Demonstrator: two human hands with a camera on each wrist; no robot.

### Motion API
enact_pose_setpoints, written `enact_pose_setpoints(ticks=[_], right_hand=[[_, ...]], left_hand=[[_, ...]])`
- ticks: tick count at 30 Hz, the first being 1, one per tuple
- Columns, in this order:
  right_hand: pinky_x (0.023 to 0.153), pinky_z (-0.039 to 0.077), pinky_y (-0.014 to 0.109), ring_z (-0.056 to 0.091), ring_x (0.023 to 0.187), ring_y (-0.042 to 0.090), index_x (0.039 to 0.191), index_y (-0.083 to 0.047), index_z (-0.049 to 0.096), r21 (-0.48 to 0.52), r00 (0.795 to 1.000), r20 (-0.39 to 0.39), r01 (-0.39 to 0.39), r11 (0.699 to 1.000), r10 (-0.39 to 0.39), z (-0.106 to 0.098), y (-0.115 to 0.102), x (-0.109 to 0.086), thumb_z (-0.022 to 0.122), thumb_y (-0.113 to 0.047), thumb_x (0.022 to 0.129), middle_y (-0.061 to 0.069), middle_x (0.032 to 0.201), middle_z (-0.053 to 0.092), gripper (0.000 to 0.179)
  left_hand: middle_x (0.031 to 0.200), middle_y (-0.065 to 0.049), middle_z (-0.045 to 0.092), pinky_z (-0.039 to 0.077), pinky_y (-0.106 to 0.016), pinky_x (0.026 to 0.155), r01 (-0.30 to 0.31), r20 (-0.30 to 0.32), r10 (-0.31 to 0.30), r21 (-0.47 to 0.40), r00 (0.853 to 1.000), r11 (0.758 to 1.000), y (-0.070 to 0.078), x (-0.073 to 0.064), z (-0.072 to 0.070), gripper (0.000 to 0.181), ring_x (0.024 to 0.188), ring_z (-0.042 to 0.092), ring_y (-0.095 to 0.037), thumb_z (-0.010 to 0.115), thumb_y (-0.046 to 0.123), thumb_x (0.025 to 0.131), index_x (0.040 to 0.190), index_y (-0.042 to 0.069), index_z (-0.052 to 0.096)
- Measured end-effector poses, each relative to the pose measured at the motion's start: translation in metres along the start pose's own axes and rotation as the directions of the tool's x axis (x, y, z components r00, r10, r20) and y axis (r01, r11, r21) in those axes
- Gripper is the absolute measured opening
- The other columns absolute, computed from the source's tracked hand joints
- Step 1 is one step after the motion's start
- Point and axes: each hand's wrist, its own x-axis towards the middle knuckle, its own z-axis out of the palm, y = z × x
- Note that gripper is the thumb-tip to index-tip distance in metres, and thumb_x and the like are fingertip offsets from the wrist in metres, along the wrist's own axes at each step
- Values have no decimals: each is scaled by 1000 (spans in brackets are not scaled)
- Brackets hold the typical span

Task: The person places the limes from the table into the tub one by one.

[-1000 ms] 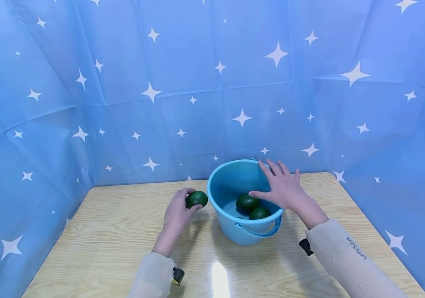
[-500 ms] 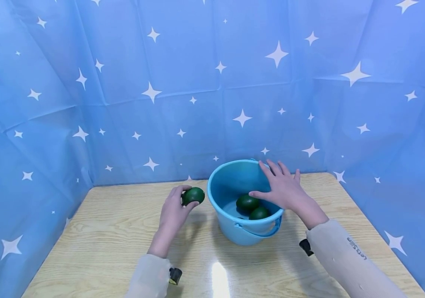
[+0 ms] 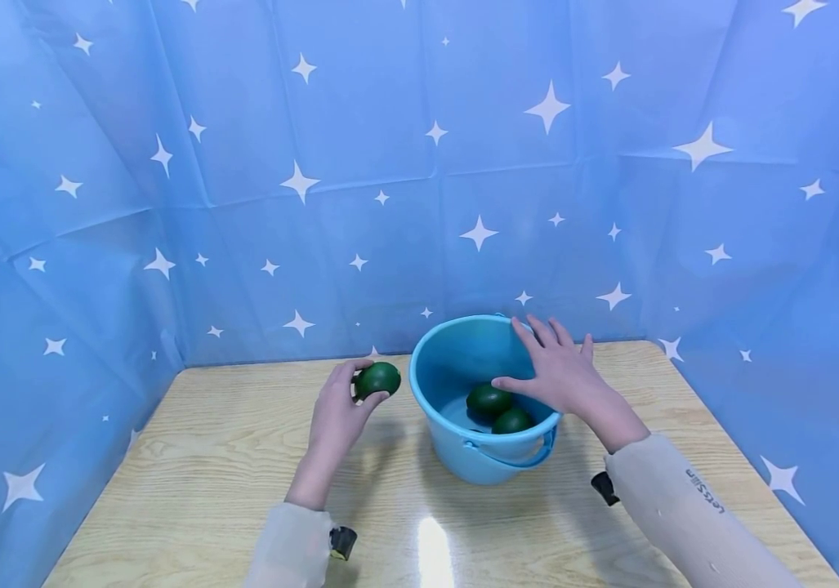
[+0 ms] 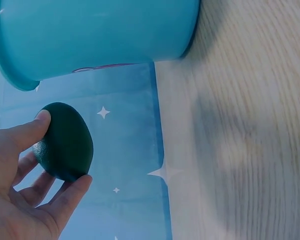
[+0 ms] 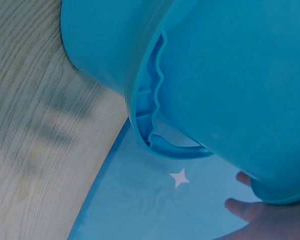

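Note:
My left hand pinches a dark green avocado between thumb and fingers, up above the table and left of a light blue bucket. In the left wrist view the avocado is apart from the bucket's rim. Two more avocados lie inside the bucket, partly hidden by its front rim and my right thumb. Spread across the bucket's right rim is my right hand, its fingers fairly straight and its thumb over the opening. Only a few fingertips of it show in the right wrist view, beside the rim.
The bucket's handle hangs down at its front right. It stands on a pale wooden table whose back edge meets a blue curtain with white stars. Curtain also closes off both sides.
My left hand has moved a little left and up in the head view, carrying the avocado away from the bucket's rim. The right hand and bucket stay in place.

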Motion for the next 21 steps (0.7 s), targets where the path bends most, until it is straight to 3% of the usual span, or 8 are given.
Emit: enact_pose_setpoints(ticks=[21], right_hand=[[107, 7, 86, 11, 148, 54, 160, -11, 19, -4, 1000, 0, 5, 1000, -5, 0, 1, 0, 64, -67, 85, 23, 165, 16, 103]], left_hand=[[134, -9, 57, 60, -43, 92, -74, -52, 71, -69, 996, 995, 23, -2, -19, 50, 123, 60, -29, 76, 25, 89, 134, 14, 57]])
